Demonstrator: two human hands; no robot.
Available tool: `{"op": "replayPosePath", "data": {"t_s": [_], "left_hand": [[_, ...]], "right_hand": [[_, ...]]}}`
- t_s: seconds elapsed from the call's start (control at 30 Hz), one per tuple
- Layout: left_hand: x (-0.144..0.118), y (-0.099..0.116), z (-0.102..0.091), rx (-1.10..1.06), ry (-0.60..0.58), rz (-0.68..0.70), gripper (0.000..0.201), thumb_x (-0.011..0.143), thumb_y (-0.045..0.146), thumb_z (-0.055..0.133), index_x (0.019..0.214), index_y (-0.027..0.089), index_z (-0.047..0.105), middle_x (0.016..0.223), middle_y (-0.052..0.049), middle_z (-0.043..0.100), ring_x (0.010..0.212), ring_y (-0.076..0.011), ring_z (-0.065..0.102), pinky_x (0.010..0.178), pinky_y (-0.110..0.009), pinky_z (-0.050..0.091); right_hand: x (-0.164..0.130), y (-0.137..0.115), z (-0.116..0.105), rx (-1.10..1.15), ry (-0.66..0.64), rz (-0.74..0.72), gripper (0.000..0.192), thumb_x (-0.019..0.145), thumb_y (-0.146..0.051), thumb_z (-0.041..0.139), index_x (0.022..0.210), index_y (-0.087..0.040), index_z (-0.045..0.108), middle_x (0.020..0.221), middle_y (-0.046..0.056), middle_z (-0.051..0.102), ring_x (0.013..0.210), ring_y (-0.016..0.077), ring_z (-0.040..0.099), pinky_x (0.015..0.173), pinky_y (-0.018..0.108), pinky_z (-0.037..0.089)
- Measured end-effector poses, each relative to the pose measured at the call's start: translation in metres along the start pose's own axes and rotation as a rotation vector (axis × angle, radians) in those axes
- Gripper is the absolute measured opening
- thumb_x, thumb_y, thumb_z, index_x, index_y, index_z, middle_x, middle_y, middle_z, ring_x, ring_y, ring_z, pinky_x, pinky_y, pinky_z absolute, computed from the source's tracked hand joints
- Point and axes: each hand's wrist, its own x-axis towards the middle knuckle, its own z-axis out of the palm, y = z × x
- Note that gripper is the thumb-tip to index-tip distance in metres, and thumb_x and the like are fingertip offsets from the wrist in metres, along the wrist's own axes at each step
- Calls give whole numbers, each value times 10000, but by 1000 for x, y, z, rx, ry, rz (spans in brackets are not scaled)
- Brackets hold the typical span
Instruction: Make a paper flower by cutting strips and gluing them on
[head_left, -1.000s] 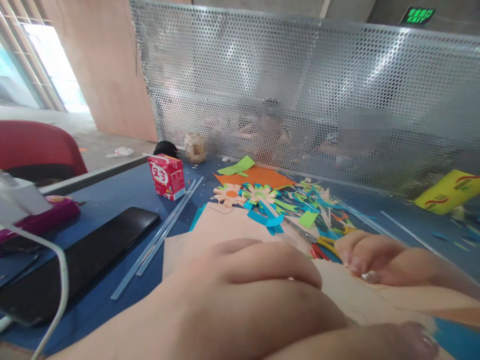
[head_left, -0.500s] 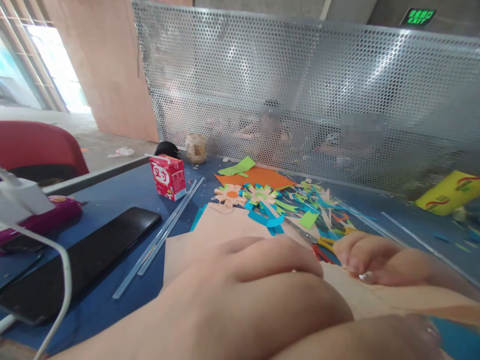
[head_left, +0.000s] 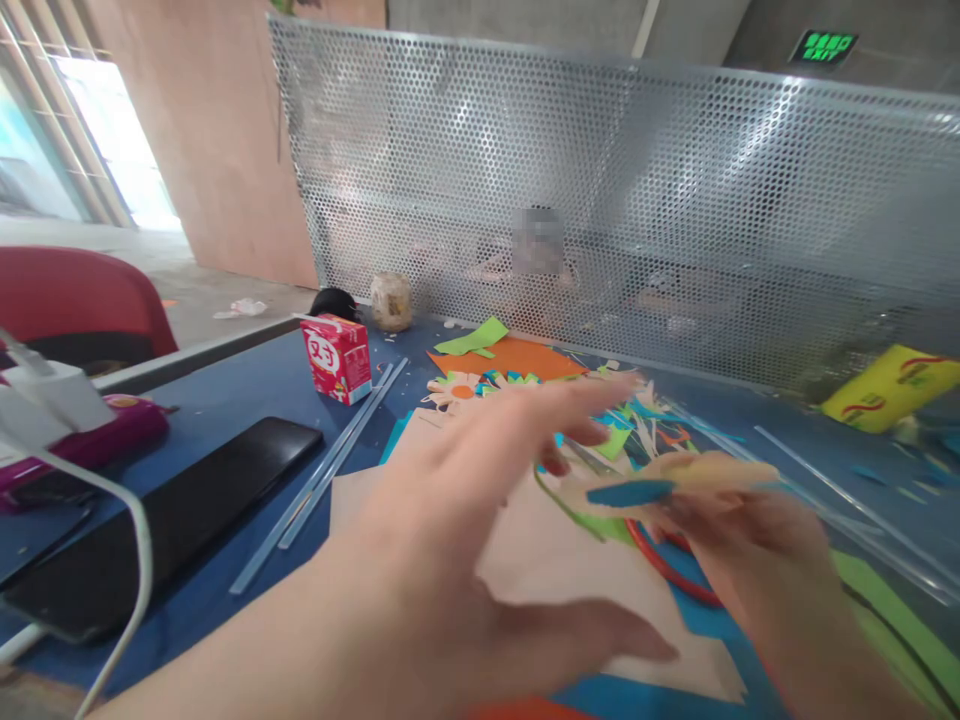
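In the middle of the view my left hand (head_left: 457, 530) is open, its thumb and fingers spread above a sheet of peach paper (head_left: 585, 560). My right hand (head_left: 739, 530), blurred, is closed around scissors, whose red handle loop (head_left: 670, 574) shows under the fingers. Their blades are partly covered by my left fingers. A curved green paper strip (head_left: 566, 510) shows between the hands. Behind my left hand lies a peach paper flower (head_left: 455, 388) with an orange centre. Blue paper (head_left: 630, 695) shows below the peach sheet.
A black phone (head_left: 172, 520), clear sticks (head_left: 330, 470) and a red drink carton (head_left: 336, 358) lie or stand at left. Orange paper (head_left: 517, 357), paper scraps (head_left: 649, 410) and a yellow packet (head_left: 892, 388) are farther back. A perforated metal screen (head_left: 465, 170) borders the table, with a person behind.
My left hand has risen and its fingers have spread. My right hand has left the peach paper's edge and taken hold of the scissors. The peach paper now lies flatter.
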Motion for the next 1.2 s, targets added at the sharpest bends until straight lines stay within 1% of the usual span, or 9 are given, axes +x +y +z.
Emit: {"op": "replayPosePath", "data": {"t_s": [0.07, 0.17, 0.23, 0.33, 0.47, 0.57, 0.73, 0.93, 1.2], "left_hand": [[8, -6, -4, -60, -29, -54, 637, 586, 305, 723, 1170, 334, 470, 1079, -25, 583, 879, -205, 569, 681, -299, 480], [20, -17, -5, -267, -72, -246, 541, 658, 278, 668, 1153, 253, 452, 1118, -72, 545, 820, -167, 587, 632, -276, 484], [25, -23, -4, -347, -108, -355, 530, 657, 276, 670, 1136, 211, 453, 1049, -79, 572, 800, -152, 585, 618, -260, 477], [29, -29, -3, -390, -172, -425, 492, 657, 281, 672, 1099, 178, 485, 864, -52, 619, 765, -138, 581, 556, -213, 447], [31, -33, -5, -385, -171, -412, 403, 655, 246, 673, 1032, 176, 547, 740, -13, 623, 652, -96, 573, 509, -181, 423], [32, -35, -8, -384, -145, -371, 348, 679, 261, 653, 1006, 180, 568, 692, -3, 628, 640, -94, 582, 521, -184, 429], [34, -36, -9, -334, -67, -309, 323, 679, 286, 655, 964, 163, 567, 696, -17, 649, 689, -129, 611, 523, -200, 439], [36, -31, -9, -251, -48, -272, 350, 684, 291, 648, 992, 151, 557, 694, -22, 645, 675, -137, 605, 521, -217, 447], [38, -28, -10, -195, -18, -179, 295, 692, 248, 643, 964, 156, 577, 723, -12, 629, 671, -107, 591, 581, -205, 456]], "right_hand": [[4, 4, 0, 81, 16, 103, 195, 572, -333, 743, 674, -226, 616, 579, -6, 612, 453, 115, 524, 440, 248, 441], [8, 4, 2, 205, 5, 210, 255, 510, -319, 778, 642, -200, 596, 569, 1, 613, 463, 134, 544, 424, 256, 451], [6, 0, 6, 251, -7, 240, 248, 509, -300, 780, 639, -191, 599, 581, 4, 613, 477, 136, 548, 417, 254, 452], [2, -5, 11, 322, 2, 265, 212, 546, -269, 762, 658, -194, 598, 615, -3, 618, 486, 121, 533, 396, 233, 431], [-2, -9, 13, 350, -22, 292, 241, 545, -257, 763, 611, -192, 540, 535, -27, 577, 454, 108, 497, 386, 227, 414], [-1, -8, 12, 336, -22, 337, 266, 546, -252, 763, 606, -190, 511, 530, -36, 562, 448, 103, 498, 403, 232, 428], [-1, -8, 12, 312, -78, 363, 293, 546, -261, 761, 600, -198, 480, 543, -40, 565, 451, 100, 492, 409, 238, 446], [-5, -13, 16, 235, -81, 330, 293, 575, -284, 738, 611, -197, 460, 513, -49, 538, 413, 93, 478, 409, 243, 441], [-5, -9, 14, 80, -111, 334, 284, 609, -313, 714, 625, -202, 453, 524, -54, 548, 403, 107, 526, 370, 219, 404]]}}
